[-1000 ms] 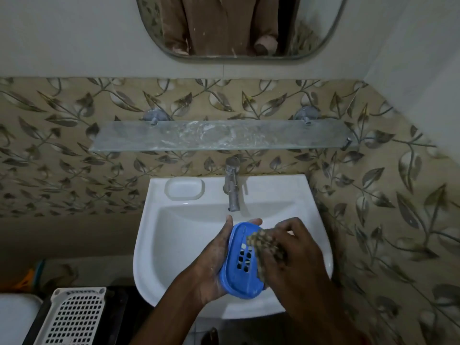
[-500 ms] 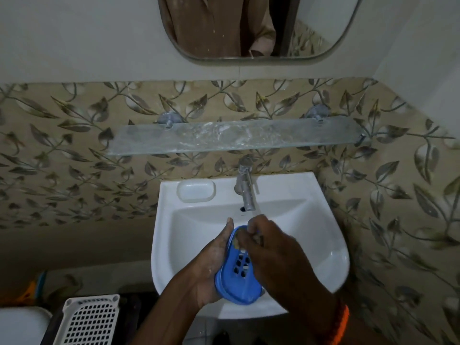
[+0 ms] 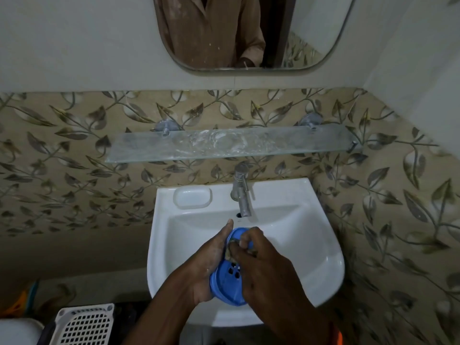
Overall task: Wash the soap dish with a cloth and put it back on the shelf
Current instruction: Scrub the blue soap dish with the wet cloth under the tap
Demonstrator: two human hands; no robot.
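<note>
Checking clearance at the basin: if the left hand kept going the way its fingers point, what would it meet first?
Probably the tap: the left hand, holding the soap dish, points up toward its spout, though depth is unclear.

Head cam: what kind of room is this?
Most likely a small home bathroom. A white wall-mounted washbasin with a metal tap sits below a glass shelf and a mirror, against leaf-patterned wall tiles. The hands are scrubbing a blue soap dish over the basin.
</note>
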